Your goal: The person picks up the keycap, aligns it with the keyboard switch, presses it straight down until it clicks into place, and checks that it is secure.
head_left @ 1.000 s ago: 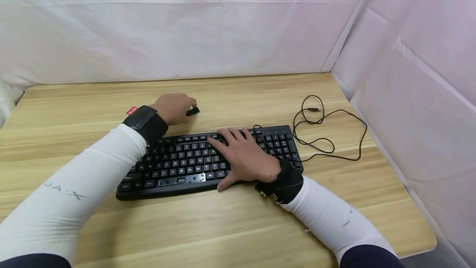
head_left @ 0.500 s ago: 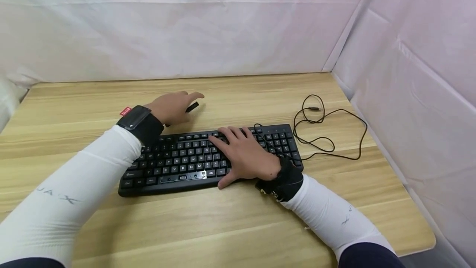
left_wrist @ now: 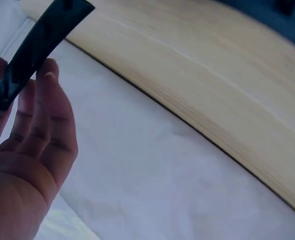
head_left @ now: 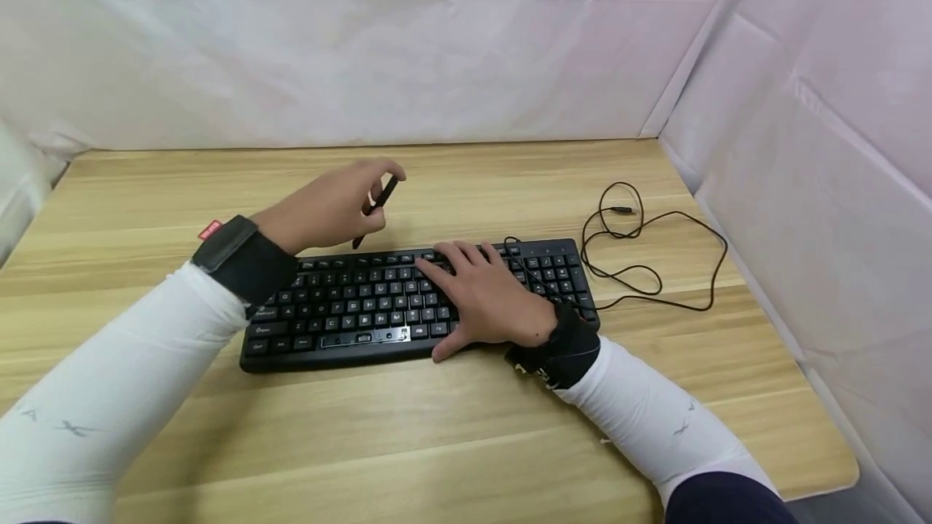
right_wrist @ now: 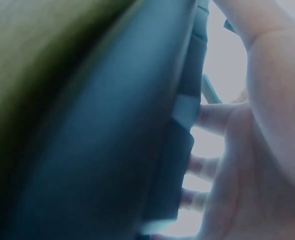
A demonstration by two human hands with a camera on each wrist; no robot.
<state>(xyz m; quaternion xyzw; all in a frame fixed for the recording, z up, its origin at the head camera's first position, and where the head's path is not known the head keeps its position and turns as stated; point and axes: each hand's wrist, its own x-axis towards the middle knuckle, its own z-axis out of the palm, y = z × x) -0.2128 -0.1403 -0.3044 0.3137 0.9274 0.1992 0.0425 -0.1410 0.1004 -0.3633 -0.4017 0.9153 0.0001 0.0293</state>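
Note:
Pinched between my left hand's (head_left: 331,204) fingertips and thumb is a long black space bar keycap (head_left: 387,189), tilted above the table behind the keyboard. From the left wrist view, the slightly curved keycap (left_wrist: 35,50) shows small details on its face. A black keyboard (head_left: 349,297) lies on the table; its space bar slot (head_left: 364,338) is uncovered, with small fittings exposed. Spread over the keyboard's right part, my right hand (head_left: 488,297) rests on the keys, thumb at the front edge. In the right wrist view, the keyboard's edge (right_wrist: 112,125) fills the left side.
The keyboard's black cable (head_left: 641,293) runs across its right keys and lies in loose loops on the table to the right, with its plug (head_left: 620,209) inside one loop. White cloth walls (head_left: 364,63) stand behind and right of the wooden table (head_left: 349,443).
My left hand has risen and shifted left, turning the keycap from nearly flat to a steeper slant so more of it shows. The right hand stays on the keyboard.

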